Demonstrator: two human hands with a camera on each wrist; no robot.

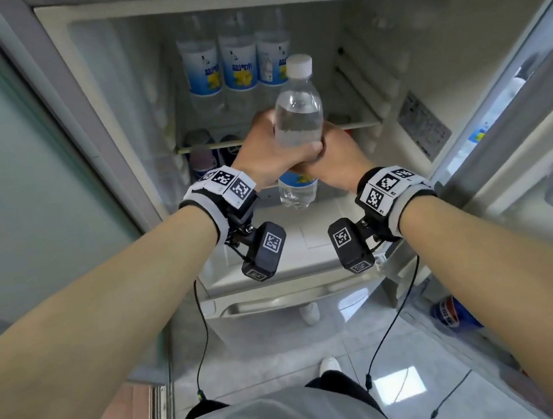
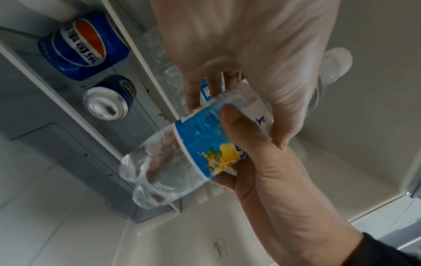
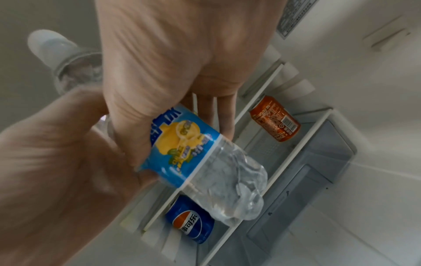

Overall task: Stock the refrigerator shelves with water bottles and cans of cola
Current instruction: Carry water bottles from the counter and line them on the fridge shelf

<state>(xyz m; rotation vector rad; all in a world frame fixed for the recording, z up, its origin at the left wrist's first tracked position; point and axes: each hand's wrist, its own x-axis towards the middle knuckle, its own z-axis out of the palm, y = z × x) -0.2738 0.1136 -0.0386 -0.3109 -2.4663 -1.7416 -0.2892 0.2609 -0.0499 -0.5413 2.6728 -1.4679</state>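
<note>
A clear water bottle point(image 1: 297, 117) with a white cap and a blue-and-yellow label is held upright in front of the open fridge, level with the shelf edge point(image 1: 362, 124). My left hand point(image 1: 271, 144) grips its middle from the left. My right hand point(image 1: 334, 154) wraps around it from the right, just below, and the fingers of both overlap. The wrist views show the label point(image 2: 205, 144) point(image 3: 182, 144) between the two hands. Three matching bottles point(image 1: 237, 62) stand at the back of the upper shelf. Blue cola cans point(image 2: 84, 46) point(image 3: 189, 221) and an orange can point(image 3: 275, 118) sit below that shelf.
The fridge door point(image 1: 513, 96) stands open on the right with a bottle point(image 1: 480, 134) in its rack. Another blue cola can point(image 1: 452, 316) is on the tiled floor at the right. A wall point(image 1: 5, 171) is at the left.
</note>
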